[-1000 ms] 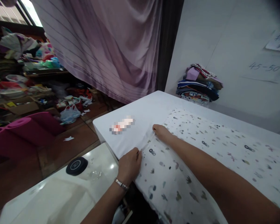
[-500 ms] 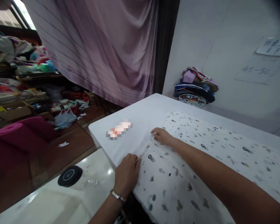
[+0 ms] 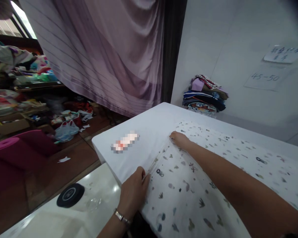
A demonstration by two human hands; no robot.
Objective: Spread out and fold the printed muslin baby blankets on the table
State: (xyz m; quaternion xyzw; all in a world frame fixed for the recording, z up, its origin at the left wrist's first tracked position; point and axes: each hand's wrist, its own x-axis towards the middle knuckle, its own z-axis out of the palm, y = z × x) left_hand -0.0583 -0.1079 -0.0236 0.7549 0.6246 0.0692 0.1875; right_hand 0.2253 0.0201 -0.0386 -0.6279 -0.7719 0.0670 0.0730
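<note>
White printed fabric lies over the right part of a white table and drapes down its near side. My left hand, with a metal band at the wrist, pinches the fabric's left edge near the table's front. Farther back, my right hand is closed on the same edge, its arm reaching across the cloth. Between the two hands the edge runs in a fairly straight, taut line. A blurred-out patch covers something lying on the table to the left of the hands.
A pile of folded cloths stands at the back against the wall. At lower left, a round black object rests on a glossy pale surface. Beyond are a purple curtain, a magenta roll and cluttered boxes.
My right hand has moved a little right along the fabric's edge, away from my left hand, and the edge looks straighter. The view has shifted slightly.
</note>
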